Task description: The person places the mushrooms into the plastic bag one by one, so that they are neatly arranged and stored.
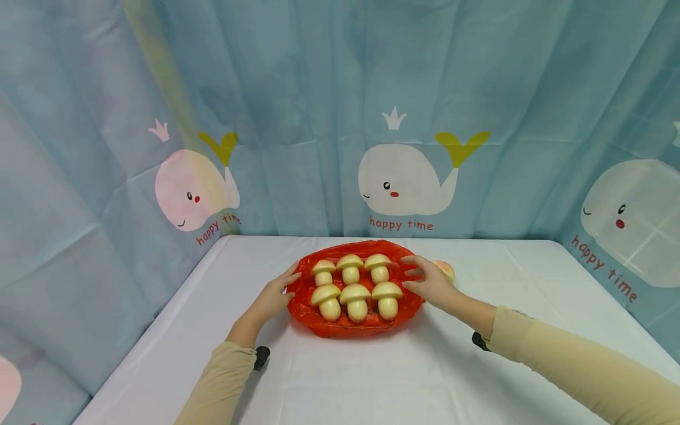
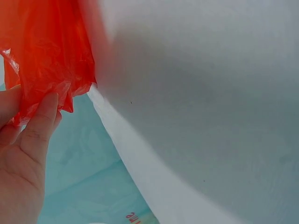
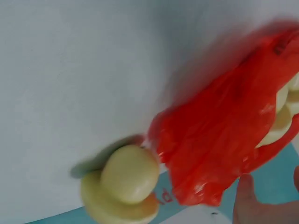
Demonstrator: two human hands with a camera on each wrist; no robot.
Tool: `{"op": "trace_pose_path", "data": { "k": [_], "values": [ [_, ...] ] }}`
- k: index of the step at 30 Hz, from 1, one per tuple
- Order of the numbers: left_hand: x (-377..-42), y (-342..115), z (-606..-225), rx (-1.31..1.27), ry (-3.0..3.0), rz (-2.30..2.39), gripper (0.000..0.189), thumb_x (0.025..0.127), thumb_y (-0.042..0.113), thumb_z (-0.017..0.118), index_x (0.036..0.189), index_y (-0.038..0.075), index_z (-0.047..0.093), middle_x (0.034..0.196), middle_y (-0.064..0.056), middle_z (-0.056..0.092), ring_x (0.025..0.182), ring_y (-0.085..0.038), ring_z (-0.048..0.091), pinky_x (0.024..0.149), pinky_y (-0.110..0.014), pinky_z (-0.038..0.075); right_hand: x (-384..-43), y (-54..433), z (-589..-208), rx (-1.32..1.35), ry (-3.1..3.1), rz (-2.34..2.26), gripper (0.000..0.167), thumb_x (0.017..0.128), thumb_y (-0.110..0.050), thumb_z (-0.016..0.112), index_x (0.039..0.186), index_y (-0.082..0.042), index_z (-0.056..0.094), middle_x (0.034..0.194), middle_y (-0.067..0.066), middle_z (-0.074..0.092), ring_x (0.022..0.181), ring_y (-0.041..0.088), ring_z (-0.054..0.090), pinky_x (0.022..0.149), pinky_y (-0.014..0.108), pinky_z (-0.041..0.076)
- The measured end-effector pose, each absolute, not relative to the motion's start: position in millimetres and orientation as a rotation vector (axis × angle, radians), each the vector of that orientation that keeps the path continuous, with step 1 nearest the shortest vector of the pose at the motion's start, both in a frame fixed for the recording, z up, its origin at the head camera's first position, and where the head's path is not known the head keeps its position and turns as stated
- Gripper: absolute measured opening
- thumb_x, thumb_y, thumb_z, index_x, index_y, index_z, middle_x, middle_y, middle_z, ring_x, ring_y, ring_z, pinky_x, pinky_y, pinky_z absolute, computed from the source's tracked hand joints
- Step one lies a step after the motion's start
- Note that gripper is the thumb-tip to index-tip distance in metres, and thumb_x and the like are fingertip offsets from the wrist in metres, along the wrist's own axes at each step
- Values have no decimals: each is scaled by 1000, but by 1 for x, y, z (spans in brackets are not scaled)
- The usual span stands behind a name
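An orange-red plastic bag [image 1: 340,332] lies spread out, its rim turned up around two rows of toy mushrooms [image 1: 356,301] with pale yellow stems and caps. At the left rim, my left hand [image 1: 273,298] pinches the thin plastic; the left wrist view shows the bag [image 2: 51,51] between thumb and fingers. My right hand [image 1: 432,286] is at the right rim with its fingers spread, thumb tip close to the plastic in the right wrist view. Beyond that hand lies another mushroom [image 1: 446,270], partly hidden, on the cloth outside the bag.
A white cloth [image 1: 366,383] covers the table. Behind and beside it hangs a blue curtain [image 1: 308,118] printed with whales. Black wrist devices [image 1: 261,358] show under both forearms.
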State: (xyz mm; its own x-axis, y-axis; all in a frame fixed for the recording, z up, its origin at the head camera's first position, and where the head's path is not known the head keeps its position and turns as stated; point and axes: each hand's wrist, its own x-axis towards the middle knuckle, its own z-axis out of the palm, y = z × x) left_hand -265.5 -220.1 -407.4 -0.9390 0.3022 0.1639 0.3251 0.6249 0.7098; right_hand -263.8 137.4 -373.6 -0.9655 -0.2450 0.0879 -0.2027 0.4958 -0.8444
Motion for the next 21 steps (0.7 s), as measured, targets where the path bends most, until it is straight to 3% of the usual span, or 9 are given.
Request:
{"op": "trace_pose_path", "data": {
  "k": [4, 8, 12, 17, 21],
  "values": [
    [-264, -219, -406, -541, -2809, -1236, 52, 87, -16, 47, 138, -14, 42, 157, -20, 24, 142, -41, 21, 113, -53, 22, -267, 155, -372, -311, 2794, -1511, 48, 91, -2, 63, 135, 4, 47, 134, 28, 47, 119, 45, 49, 90, 49, 53],
    [-265, -219, -406, -517, -2807, -1267, 53, 87, -16, 47, 139, -14, 41, 157, -19, 23, 142, -40, 21, 113, -52, 22, -275, 171, -376, -337, 2944, -1442, 48, 91, -5, 64, 134, 7, 48, 139, 30, 42, 128, 47, 38, 105, 59, 37],
    [-266, -220, -407, -507, -2809, -1279, 53, 87, -17, 48, 139, -14, 40, 157, -18, 23, 142, -40, 21, 113, -52, 23, -283, 182, -382, -354, 2991, -1396, 52, 91, -9, 65, 136, 7, 45, 144, 31, 37, 134, 48, 29, 109, 64, 25],
    [-267, -221, -408, -528, -2808, -1257, 53, 86, -17, 48, 139, -14, 41, 157, -20, 23, 142, -41, 21, 113, -53, 23, -291, 188, -389, -240, 2948, -1245, 67, 91, -16, 66, 144, 7, 34, 147, 35, 27, 133, 53, 24, 108, 66, 23],
    [-267, -220, -409, -536, -2811, -1244, 52, 87, -16, 48, 138, -14, 42, 157, -20, 24, 142, -40, 22, 113, -52, 22, -298, 192, -397, -178, 2909, -1164, 68, 93, -16, 64, 144, 13, 29, 143, 38, 32, 128, 52, 34, 108, 61, 30]
  ]
}}
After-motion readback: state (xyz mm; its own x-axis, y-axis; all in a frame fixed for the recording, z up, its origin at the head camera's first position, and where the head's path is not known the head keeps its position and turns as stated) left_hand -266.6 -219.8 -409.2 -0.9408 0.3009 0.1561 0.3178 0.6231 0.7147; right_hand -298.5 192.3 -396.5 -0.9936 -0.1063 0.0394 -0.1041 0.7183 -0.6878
